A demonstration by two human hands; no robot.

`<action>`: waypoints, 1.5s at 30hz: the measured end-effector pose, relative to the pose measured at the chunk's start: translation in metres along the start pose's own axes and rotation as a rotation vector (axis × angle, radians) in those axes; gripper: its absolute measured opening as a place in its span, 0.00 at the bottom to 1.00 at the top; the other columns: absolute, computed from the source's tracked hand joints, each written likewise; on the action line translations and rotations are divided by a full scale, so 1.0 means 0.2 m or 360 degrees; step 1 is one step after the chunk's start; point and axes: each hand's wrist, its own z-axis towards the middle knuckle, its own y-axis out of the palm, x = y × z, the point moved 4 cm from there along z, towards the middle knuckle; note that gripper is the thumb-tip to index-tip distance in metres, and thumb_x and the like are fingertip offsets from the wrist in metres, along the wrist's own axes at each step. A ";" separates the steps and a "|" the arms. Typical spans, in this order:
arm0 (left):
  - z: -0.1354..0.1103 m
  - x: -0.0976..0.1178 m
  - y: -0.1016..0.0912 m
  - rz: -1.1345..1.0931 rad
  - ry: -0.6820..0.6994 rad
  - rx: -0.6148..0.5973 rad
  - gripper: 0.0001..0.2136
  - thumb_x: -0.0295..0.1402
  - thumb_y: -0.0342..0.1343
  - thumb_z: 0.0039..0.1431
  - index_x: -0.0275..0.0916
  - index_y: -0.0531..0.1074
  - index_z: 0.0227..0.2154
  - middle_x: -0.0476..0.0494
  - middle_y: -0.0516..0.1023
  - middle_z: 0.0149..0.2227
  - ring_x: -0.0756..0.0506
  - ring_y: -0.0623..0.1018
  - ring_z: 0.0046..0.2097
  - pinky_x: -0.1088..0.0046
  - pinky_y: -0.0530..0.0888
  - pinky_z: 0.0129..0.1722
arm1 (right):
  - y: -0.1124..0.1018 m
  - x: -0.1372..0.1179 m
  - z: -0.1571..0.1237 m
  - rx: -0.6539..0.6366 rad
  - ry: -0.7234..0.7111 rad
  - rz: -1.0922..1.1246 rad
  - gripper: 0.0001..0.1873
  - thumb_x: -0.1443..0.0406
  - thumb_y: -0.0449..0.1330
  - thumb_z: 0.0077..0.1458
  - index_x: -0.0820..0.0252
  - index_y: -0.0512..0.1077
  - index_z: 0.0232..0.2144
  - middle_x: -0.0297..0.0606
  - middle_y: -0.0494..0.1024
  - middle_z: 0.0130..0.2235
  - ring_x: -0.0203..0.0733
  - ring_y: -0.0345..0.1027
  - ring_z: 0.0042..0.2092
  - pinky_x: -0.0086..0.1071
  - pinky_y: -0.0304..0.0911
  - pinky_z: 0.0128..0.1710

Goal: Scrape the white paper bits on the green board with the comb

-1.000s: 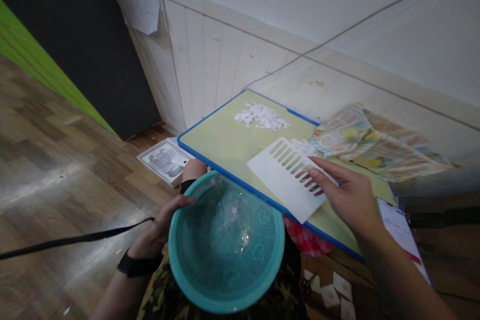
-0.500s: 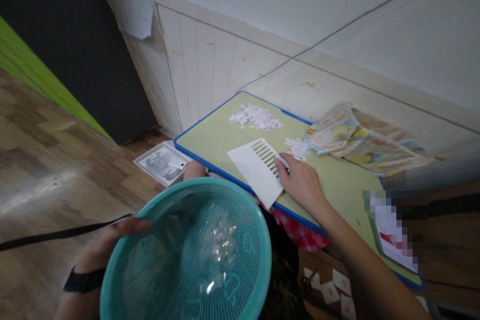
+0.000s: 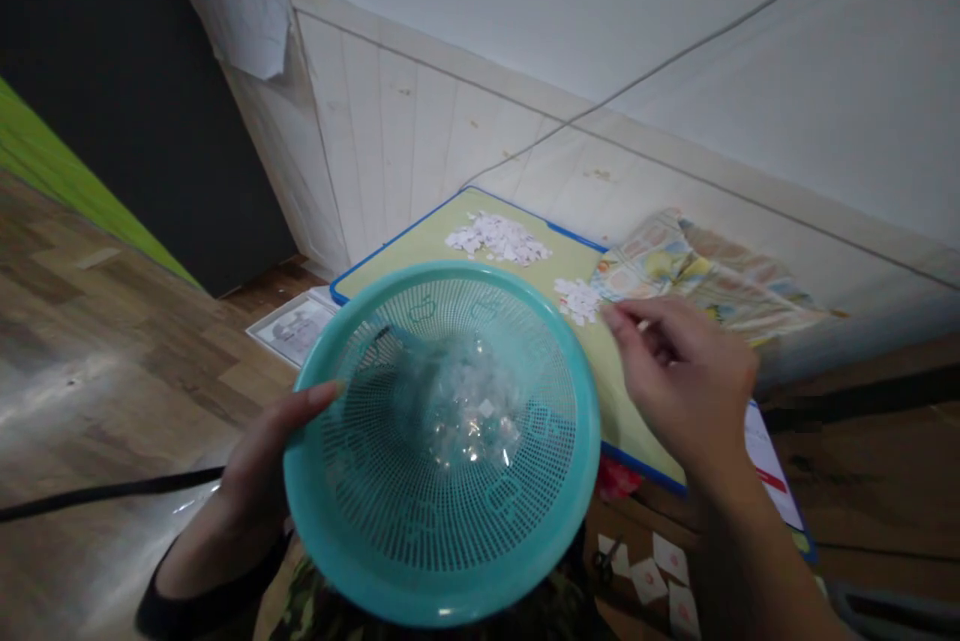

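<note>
My left hand [image 3: 247, 491] grips the left rim of a round teal mesh basket [image 3: 592, 421], held up in front of me over the near edge of a low green table with a blue border [image 3: 420, 241]. Inside the basket lies a clear plastic bag with small white paper bits [image 3: 465, 411]. My right hand [image 3: 682, 381] hovers just right of the basket, fingers loosely bent and apart with nothing seen in them, the index tip close to a small pile of white paper bits [image 3: 577, 299]. A bigger pile [image 3: 499, 236] lies at the table's far side.
A patterned cloth [image 3: 705, 286] lies on the table against the white panelled wall. A printed sheet [image 3: 765, 461] rests at the table's right end. On the wooden floor are a booklet [image 3: 292, 326], a black strap [image 3: 97, 493] and several small cards [image 3: 660, 576].
The basket has risen and moved forward over the table's near edge, now hiding the white slotted sheet. My right hand has lifted off that sheet and shifted right.
</note>
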 end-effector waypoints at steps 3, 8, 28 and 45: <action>-0.01 0.00 0.04 -0.0032 -0.0027 -0.0009 0.10 0.42 0.72 0.42 0.41 0.85 0.25 0.47 0.87 0.23 0.37 0.87 0.31 0.68 0.84 0.30 | 0.03 -0.21 -0.07 -0.0877 -0.0679 0.0212 0.11 0.68 0.55 0.65 0.55 0.77 0.43 0.38 0.80 0.39 0.37 0.71 0.34 0.31 0.58 0.32; -0.03 0.00 0.11 0.0033 0.0003 -0.0051 0.13 0.45 0.73 0.38 0.43 0.84 0.24 0.47 0.87 0.23 0.36 0.87 0.34 0.68 0.84 0.31 | 0.13 -0.27 -0.12 -0.1261 -0.0772 -0.0163 0.13 0.71 0.56 0.63 0.55 0.76 0.46 0.37 0.79 0.41 0.35 0.66 0.30 0.34 0.43 0.26; -0.04 0.03 0.19 -0.0044 0.0073 -0.0177 0.09 0.41 0.73 0.44 0.44 0.81 0.19 0.57 0.81 0.17 0.52 0.78 0.20 0.81 0.78 0.24 | 0.15 -0.28 -0.05 -0.1548 -0.0924 0.0049 0.09 0.73 0.55 0.60 0.59 0.74 0.32 0.35 0.78 0.36 0.33 0.63 0.29 0.35 0.43 0.27; -0.04 -0.01 0.16 0.0064 -0.0074 -0.0140 0.12 0.46 0.71 0.44 0.44 0.85 0.25 0.47 0.89 0.31 0.40 0.86 0.33 0.69 0.83 0.35 | 0.11 -0.26 0.02 -0.1526 -0.0607 0.0031 0.17 0.63 0.46 0.70 0.62 0.72 0.37 0.35 0.75 0.25 0.35 0.62 0.24 0.34 0.47 0.29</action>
